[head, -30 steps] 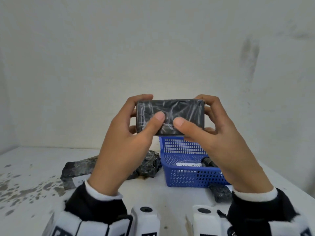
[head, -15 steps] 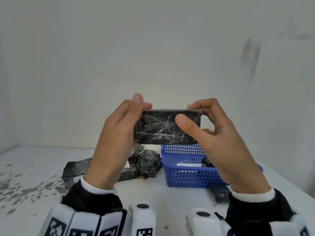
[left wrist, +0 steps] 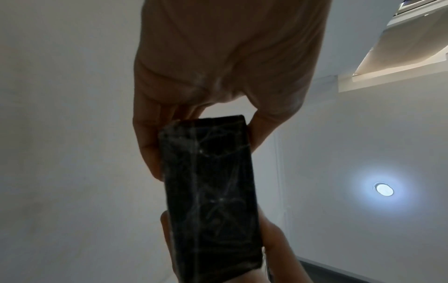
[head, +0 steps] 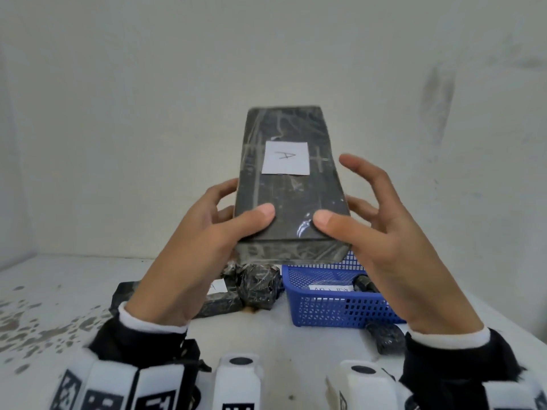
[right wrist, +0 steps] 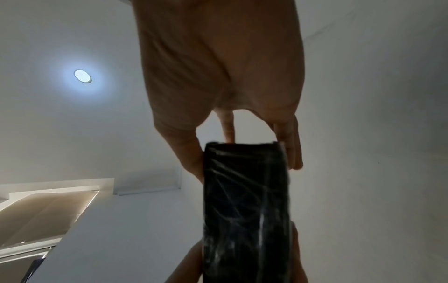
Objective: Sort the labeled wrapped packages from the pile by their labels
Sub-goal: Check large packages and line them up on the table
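Black-wrapped package (head: 291,184), label "A" (head: 286,158) facing up, held above the worktop (head: 266,335) with long axis pointing away, near end pinched by left hand (head: 189,255) and right hand (head: 393,250), basket (head: 334,309) below right, nearer the right hand.

Both hands hold a black wrapped package (head: 288,184) up in front of the wall, its broad face toward us with a white label (head: 285,158) reading "A". The left hand (head: 204,247) grips the near left corner, thumb on top; the right hand (head: 381,241) has its thumb pressed on the near right corner, the other fingers spread (some clear of the wrap). Below, on the stained white desk (head: 59,306), lies a pile (head: 251,287) of more black packages, just left of a blue basket (head: 334,309) with a labelled package inside. One small package (head: 384,337) sits in front of the basket.
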